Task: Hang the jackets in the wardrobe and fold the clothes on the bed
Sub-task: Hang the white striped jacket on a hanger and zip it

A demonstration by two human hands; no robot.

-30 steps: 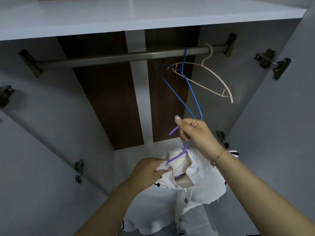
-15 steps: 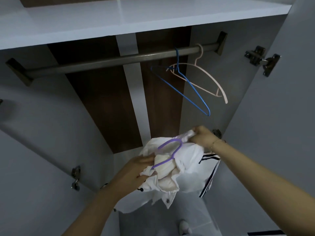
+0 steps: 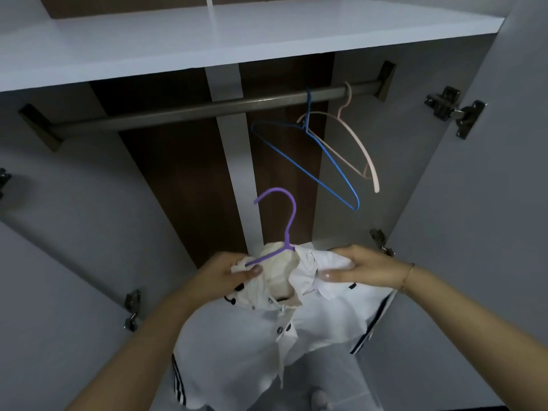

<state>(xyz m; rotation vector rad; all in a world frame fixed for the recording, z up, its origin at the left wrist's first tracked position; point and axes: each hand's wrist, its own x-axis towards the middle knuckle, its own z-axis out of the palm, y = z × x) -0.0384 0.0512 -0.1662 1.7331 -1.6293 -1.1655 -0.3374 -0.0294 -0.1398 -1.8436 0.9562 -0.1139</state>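
A white jacket (image 3: 320, 324) with dark stripes and buttons hangs from a purple hanger (image 3: 286, 221) whose hook stands upright below the wardrobe rail (image 3: 184, 112). My left hand (image 3: 228, 272) grips the jacket's left shoulder and the hanger's arm. My right hand (image 3: 361, 264) holds the jacket's right shoulder. The hanger's other arm is hidden inside the fabric.
A blue wire hanger (image 3: 323, 161) and a pale pink hanger (image 3: 360, 149) hang bare at the rail's right end. A white shelf (image 3: 237, 40) sits above the rail. The wardrobe doors (image 3: 480, 232) stand open on both sides.
My right hand let go of the hanger hook and moved to the jacket's right shoulder. The jacket is spread wider and the purple hook now stands upright, closer to the rail.
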